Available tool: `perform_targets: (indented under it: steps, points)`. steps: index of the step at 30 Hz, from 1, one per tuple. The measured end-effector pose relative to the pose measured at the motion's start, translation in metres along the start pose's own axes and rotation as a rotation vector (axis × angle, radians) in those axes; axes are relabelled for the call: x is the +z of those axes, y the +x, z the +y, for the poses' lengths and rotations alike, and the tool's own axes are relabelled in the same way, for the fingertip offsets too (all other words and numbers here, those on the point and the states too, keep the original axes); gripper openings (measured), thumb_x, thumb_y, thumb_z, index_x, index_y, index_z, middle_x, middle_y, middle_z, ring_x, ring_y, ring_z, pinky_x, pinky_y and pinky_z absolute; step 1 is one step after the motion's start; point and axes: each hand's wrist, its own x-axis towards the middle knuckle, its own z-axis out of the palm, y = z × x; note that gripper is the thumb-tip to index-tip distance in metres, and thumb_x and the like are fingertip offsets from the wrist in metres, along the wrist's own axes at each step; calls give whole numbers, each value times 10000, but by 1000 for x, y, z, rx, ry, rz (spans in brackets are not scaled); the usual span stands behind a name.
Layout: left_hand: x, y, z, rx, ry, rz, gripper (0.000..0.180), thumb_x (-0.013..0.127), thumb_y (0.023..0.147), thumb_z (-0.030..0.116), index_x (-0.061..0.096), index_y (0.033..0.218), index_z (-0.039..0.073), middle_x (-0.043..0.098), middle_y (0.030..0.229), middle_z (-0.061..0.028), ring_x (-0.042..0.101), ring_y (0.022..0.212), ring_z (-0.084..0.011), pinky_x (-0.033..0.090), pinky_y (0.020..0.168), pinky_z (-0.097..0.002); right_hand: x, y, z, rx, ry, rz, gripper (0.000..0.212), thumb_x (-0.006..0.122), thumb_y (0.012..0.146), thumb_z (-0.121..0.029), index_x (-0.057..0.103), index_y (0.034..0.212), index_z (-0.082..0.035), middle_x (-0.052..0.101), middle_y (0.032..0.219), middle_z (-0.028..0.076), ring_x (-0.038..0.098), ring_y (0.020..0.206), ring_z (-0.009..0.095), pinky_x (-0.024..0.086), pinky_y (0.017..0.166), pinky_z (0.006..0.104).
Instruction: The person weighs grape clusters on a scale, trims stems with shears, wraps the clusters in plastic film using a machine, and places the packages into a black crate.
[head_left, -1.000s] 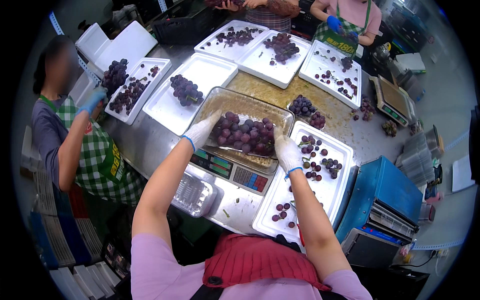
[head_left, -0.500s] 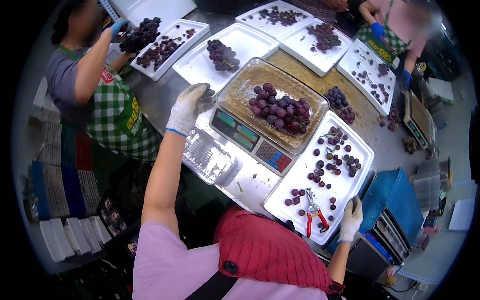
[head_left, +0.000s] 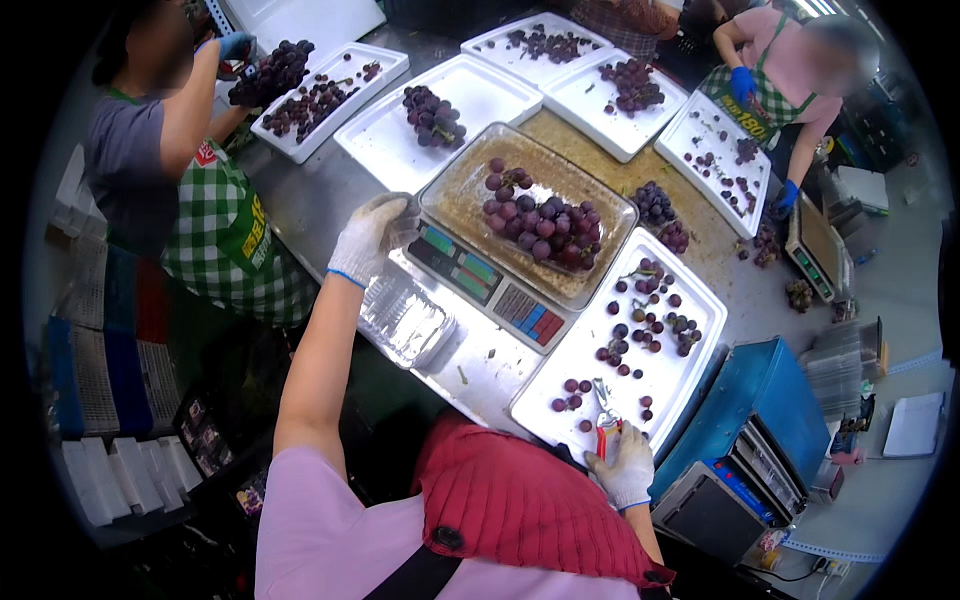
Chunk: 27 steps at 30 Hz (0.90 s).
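Note:
My left hand (head_left: 368, 240), in a white knit glove, is at the left corner of the weighing scale (head_left: 490, 285). Its fingers are curled, and whatever they may hold is unclear. Just below it lie clear plastic boxes (head_left: 405, 315). On the scale's pan sits a clear tub of purple grapes (head_left: 545, 228), a few of them spilling over one end. My gloved right hand (head_left: 624, 466) closes over the red handles of the pruning shears (head_left: 606, 418), whose blades point away from me. They lie in a white foam tray (head_left: 690, 365) with loose grapes.
Beyond the scale stand more foam trays (head_left: 365, 138) with grape bunches. Dark bunches (head_left: 655, 205) lie on the table behind my tray. A blue box-shaped machine (head_left: 770, 400) stands at right. Co-workers in checked aprons (head_left: 215, 235) work at far left and far right.
My right hand has moved left from the tray's right edge onto the handles of the shears. My left hand has shifted slightly down beside the scale. The whole view has shifted a little.

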Motion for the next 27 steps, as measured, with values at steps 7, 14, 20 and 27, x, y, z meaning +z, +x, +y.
perform_targets:
  steps: [7, 14, 20, 27]
  points:
    - [11, 27, -14, -57, 68, -36, 281, 604, 893, 160, 576, 1131, 13, 644, 943, -86, 623, 788, -179, 546, 721, -337, -1, 5, 1, 78, -59, -102, 888, 754, 648, -484, 443, 1263, 75, 614, 1026, 240, 612, 933, 372, 508, 815, 425]
    - [31, 56, -16, 87, 400, 48, 331, 609, 860, 171, 594, 1127, -25, 640, 923, -74, 610, 804, -157, 514, 751, -275, -3, 4, 0, 104, -47, -43, 811, 726, 601, -368, 483, 1227, 86, 615, 979, 249, 605, 911, 385, 504, 807, 437]
    - [39, 56, -8, 271, 1066, 39, 462, 654, 786, 300, 622, 1134, -3, 675, 1044, -157, 653, 941, -257, 484, 855, -320, -4, -5, 2, 168, 19, -13, 772, 730, 606, -324, 489, 1234, 54, 593, 1022, 245, 577, 962, 391, 490, 829, 445]
    - [54, 45, -14, 275, 1169, -62, 382, 671, 763, 278, 679, 1052, 28, 685, 974, -177, 658, 929, -283, 485, 852, -343, 5, -12, 5, 133, 74, 70, 706, 729, 614, -286, 508, 1205, 31, 605, 940, 233, 584, 902, 402, 489, 784, 469]
